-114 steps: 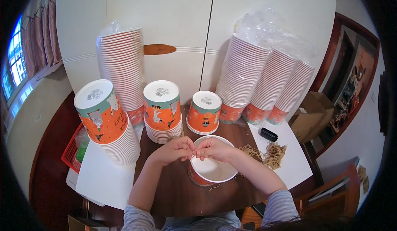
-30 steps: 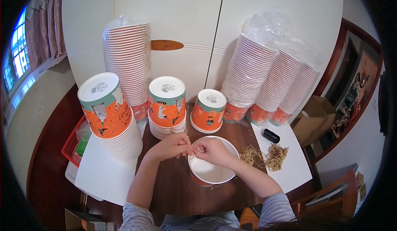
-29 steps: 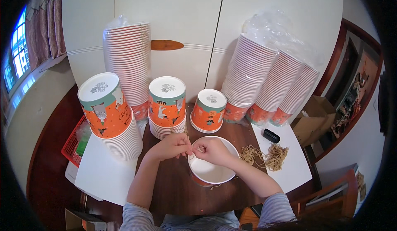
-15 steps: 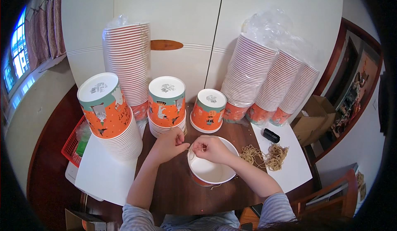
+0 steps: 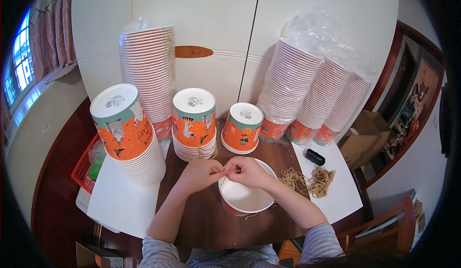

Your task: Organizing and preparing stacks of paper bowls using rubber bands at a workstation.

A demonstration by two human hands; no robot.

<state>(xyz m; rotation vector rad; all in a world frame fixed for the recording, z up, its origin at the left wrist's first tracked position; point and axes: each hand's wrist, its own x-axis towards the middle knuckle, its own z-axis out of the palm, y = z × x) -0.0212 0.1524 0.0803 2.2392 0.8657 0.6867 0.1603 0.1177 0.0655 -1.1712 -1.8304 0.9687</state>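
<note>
Paper bowl (image 5: 246,197): white inside, orange outside. Upturned bowl stacks (image 5: 128,128): orange with teal band, cartoon figures. Rubber bands (image 5: 309,180): tan. Basket (image 5: 85,164): red.

Table (image 5: 201,220): dark brown wood, set against a white wall.

- Two white sheets, one at the left (image 5: 120,201), one at the right (image 5: 336,191).
- Three upturned stacks of orange printed paper bowls: (image 5: 129,133), (image 5: 194,124), (image 5: 242,134).
- Tall sleeved stacks behind: (image 5: 150,71), (image 5: 317,90).
- Open white bowl (image 5: 246,196).
- Heap of tan loops, possibly rubber bands (image 5: 309,180).
- Small black object (image 5: 315,156).
</note>
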